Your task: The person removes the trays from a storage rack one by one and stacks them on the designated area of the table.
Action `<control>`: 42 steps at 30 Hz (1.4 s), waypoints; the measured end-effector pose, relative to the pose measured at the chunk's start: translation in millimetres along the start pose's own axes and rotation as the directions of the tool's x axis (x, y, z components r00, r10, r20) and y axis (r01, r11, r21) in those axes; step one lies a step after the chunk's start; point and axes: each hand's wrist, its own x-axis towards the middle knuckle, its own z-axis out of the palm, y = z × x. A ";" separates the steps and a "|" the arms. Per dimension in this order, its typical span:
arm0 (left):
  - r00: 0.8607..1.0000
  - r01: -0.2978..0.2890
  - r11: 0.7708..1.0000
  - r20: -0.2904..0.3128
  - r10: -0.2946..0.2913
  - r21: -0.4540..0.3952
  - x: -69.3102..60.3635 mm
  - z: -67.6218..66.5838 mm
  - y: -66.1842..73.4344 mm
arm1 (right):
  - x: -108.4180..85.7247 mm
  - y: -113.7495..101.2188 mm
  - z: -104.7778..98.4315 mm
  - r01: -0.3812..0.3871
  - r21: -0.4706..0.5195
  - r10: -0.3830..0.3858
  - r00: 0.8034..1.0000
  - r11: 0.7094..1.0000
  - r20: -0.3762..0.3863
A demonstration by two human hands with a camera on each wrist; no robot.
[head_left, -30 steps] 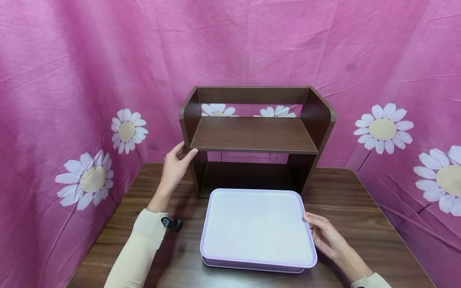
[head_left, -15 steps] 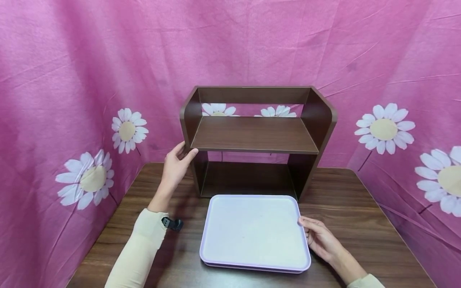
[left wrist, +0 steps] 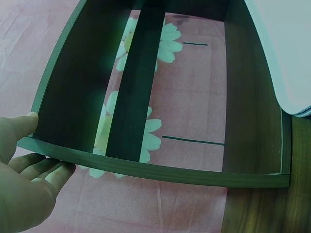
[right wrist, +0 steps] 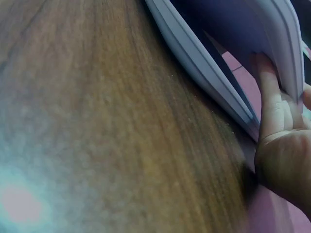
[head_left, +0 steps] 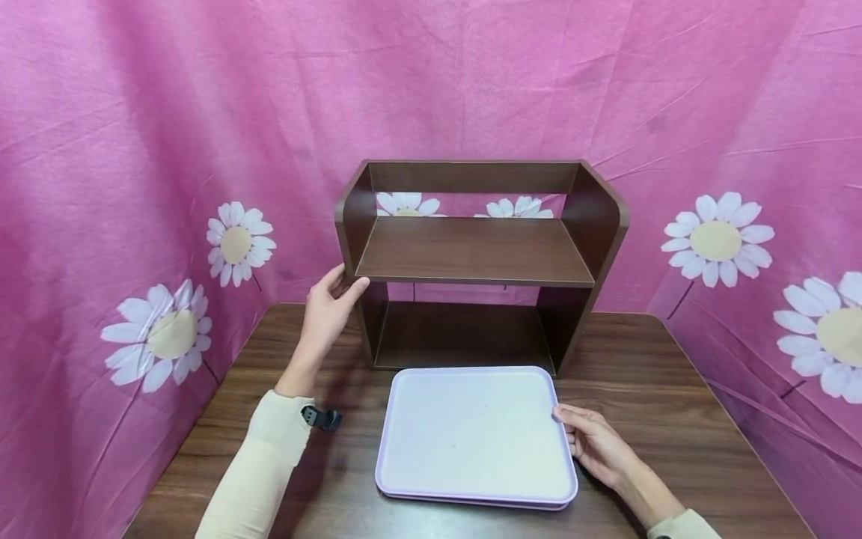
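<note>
A small dark brown two-level shelf [head_left: 471,251] stands on the table. My left hand [head_left: 325,313] grips its left side panel, thumb on the front edge and the other fingers on the outside, as the left wrist view also shows. In front of the shelf is a pale lilac rectangular tray [head_left: 474,438]. My right hand [head_left: 599,448] pinches that tray's right edge, thumb on top and fingers underneath. A second, similar tray [right wrist: 197,56] lies on the table below it. In the right wrist view, a gap separates the two near my fingers.
The brown wood-grain table [head_left: 646,389] carries the shelf and trays. Pink cloth [head_left: 471,82] printed with white daisies hangs behind and at both sides. A black strap-like piece [head_left: 322,419] sits at my left cuff.
The upper tray has come down closer to the lower one and shifted slightly left and nearer me, my right hand moving with it. My left hand has kept its place on the shelf.
</note>
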 end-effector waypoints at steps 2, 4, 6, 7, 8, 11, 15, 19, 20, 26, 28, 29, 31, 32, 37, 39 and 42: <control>1.000 -0.002 1.000 0.001 0.002 0.001 -0.1 -0.2 -0.2 | -0.2 -0.7 1.0 -0.023 -0.050 0.021 0.999 0.999 -0.043; 1.000 -0.003 1.000 0.002 0.003 0.004 -0.4 -0.4 -0.2 | -0.2 -0.9 1.9 -0.051 -0.099 0.042 0.995 0.994 -0.088; 1.000 -0.005 1.000 -0.001 0.005 0.006 -0.5 -0.4 -0.5 | -0.1 -0.8 2.9 -0.081 -0.145 0.062 0.990 0.986 -0.130; 1.000 -0.004 1.000 -0.001 0.004 0.006 -0.9 -0.5 -0.3 | -0.2 -0.8 3.3 -0.094 -0.165 0.069 0.987 0.982 -0.148; 1.000 -0.003 1.000 -0.002 0.003 0.007 -1.1 -0.5 -0.2 | -0.2 -0.7 4.0 -0.107 -0.184 0.076 0.983 0.977 -0.166; 1.000 0.003 1.000 -0.005 -0.002 0.007 -1.1 -0.6 0.1 | 0.3 -1.1 6.6 -0.142 -0.245 0.086 0.971 0.959 -0.225; 1.000 0.007 1.000 -0.008 -0.007 0.007 0.0 -0.5 -0.1 | 2.5 -2.1 12.8 -0.185 -0.362 0.065 0.945 0.913 -0.319; 1.000 0.009 1.000 -0.007 -0.009 0.011 -0.1 -0.8 -0.2 | 3.9 -3.7 21.8 -0.230 -0.509 0.004 0.914 0.829 -0.406; 1.000 0.009 1.000 -0.006 -0.009 0.013 -0.1 -0.9 -0.2 | 4.1 -4.3 24.1 -0.236 -0.548 -0.020 0.907 0.803 -0.421; 1.000 0.002 1.000 -0.006 -0.002 0.026 0.7 -0.5 -0.8 | 6.5 -10.2 39.8 -0.294 -0.790 -0.228 0.852 0.539 -0.472; 1.000 0.005 1.000 -0.006 -0.005 0.025 0.8 -0.3 -0.9 | 6.5 -12.0 44.5 -0.330 -0.843 -0.294 0.831 0.424 -0.473; 1.000 0.007 1.000 -0.006 -0.007 0.024 0.8 -0.2 -0.9 | 6.5 -12.8 46.4 -0.345 -0.857 -0.321 0.820 0.383 -0.474; 1.000 0.011 1.000 -0.006 -0.011 0.019 0.7 -0.2 -0.7 | 6.1 -14.1 49.9 -0.360 -0.867 -0.356 0.805 0.344 -0.475; 1.000 0.012 1.000 -0.005 -0.012 0.015 0.6 -0.2 -0.4 | 6.1 -14.4 50.8 -0.356 -0.871 -0.367 0.802 0.340 -0.471; 1.000 0.011 1.000 -0.002 -0.011 0.009 0.6 -0.1 1.2 | 5.7 -13.9 54.1 -0.325 -0.887 -0.402 0.802 0.327 -0.442; 1.000 0.009 1.000 -0.001 -0.009 0.011 0.5 0.2 1.7 | 5.7 -13.1 54.3 -0.325 -0.899 -0.415 0.804 0.294 -0.426; 1.000 0.002 1.000 -0.003 -0.002 0.010 1.4 0.3 1.4 | 6.3 -12.1 53.7 -0.327 -0.913 -0.430 0.807 0.244 -0.404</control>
